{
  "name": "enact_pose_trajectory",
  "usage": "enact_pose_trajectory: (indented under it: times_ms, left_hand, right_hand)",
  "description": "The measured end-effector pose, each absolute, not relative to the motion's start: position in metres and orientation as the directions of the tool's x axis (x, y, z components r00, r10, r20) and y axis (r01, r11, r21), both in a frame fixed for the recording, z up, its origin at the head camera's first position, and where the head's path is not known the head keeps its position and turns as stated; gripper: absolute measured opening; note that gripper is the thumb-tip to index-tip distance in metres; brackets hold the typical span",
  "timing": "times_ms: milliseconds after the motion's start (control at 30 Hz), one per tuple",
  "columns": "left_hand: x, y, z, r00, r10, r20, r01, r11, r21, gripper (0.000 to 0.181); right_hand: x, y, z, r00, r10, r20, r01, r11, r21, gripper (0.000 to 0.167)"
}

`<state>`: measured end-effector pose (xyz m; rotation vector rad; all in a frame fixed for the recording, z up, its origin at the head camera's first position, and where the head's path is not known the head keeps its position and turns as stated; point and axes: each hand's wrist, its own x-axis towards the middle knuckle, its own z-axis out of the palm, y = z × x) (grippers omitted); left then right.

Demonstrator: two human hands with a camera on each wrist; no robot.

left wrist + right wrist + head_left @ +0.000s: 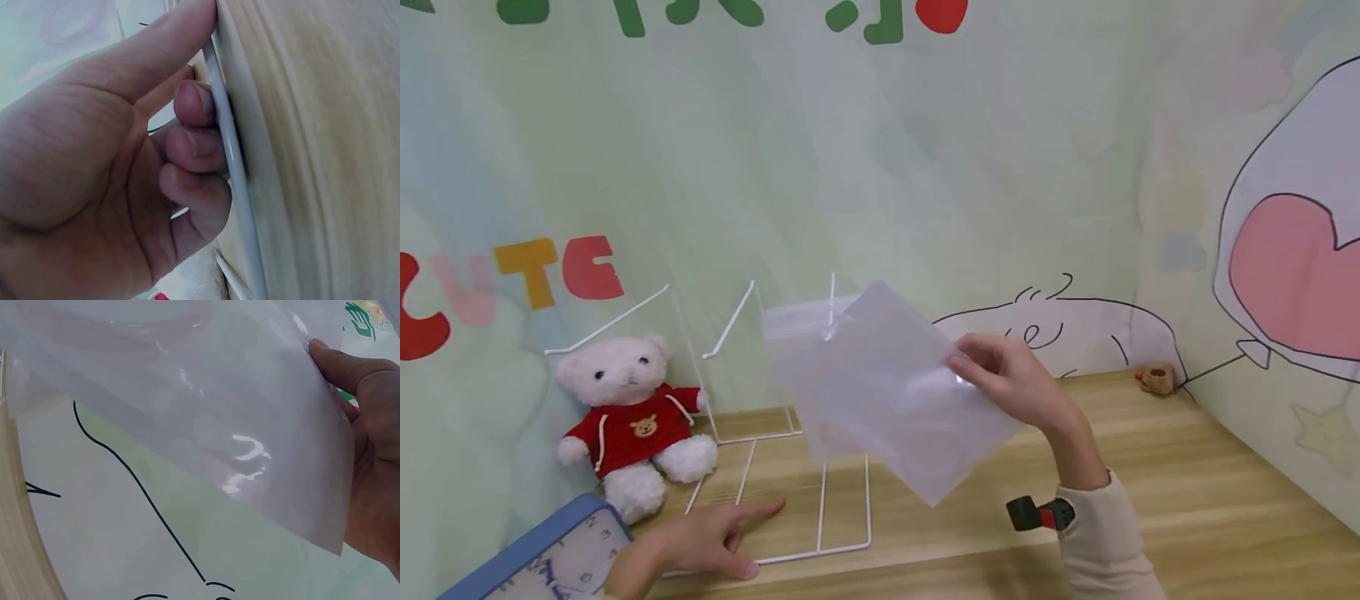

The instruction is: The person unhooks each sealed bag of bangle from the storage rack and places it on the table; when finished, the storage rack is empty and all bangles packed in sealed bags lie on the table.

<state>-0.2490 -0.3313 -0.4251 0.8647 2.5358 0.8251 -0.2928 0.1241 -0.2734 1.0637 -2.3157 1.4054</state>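
Observation:
My right hand (1018, 379) pinches a translucent frosted plastic bag (917, 400) near its edge, thumb on the near face. Behind it hangs another translucent bag (790, 350) at a prong of the white wire rack (820, 508); the held bag overlaps it. My left hand (700, 533) rests low at the rack's front base rod, its index finger stretched over the base. In the left wrist view, the thumb (156, 37) and bent fingertips touch the rod (228, 137). The right wrist view shows the held bag (250, 431) spread out.
A white teddy bear (625, 417) in a red hoodie sits against the rack's left side. The blue-framed clock (527, 554) leans at the lower left. A small brown figurine (1156, 379) stands at the table's back right. A printed backdrop (1000, 167) rises behind the wooden table (1187, 500).

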Motion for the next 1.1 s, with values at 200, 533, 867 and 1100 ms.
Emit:
enact_pose_trajectory:
  times_ms: [200, 533, 867, 1100]
  left_hand:
    - [-0.240, -0.314, -0.404, -0.768, 0.626, -0.134, 0.390, 0.623, 0.678, 0.080]
    - [-0.244, -0.318, -0.410, -0.760, 0.631, -0.156, 0.405, 0.648, 0.645, 0.080]
    - [-0.234, -0.325, -0.423, -0.778, 0.588, -0.224, 0.366, 0.712, 0.599, 0.081]
    - [-0.233, -0.325, -0.416, -0.777, 0.611, -0.151, 0.434, 0.694, 0.575, 0.080]
  right_hand:
    - [-0.289, 0.132, -0.269, -0.702, -0.467, 0.537, -0.693, 0.275, -0.667, 0.009]
    - [-0.277, 0.135, -0.261, -0.683, -0.479, 0.551, -0.705, 0.234, -0.670, 0.009]
    - [-0.274, 0.140, -0.265, -0.692, -0.455, 0.561, -0.681, 0.155, -0.716, 0.014]
    - [-0.268, 0.155, -0.259, -0.676, -0.332, 0.658, -0.723, 0.121, -0.681, 0.025]
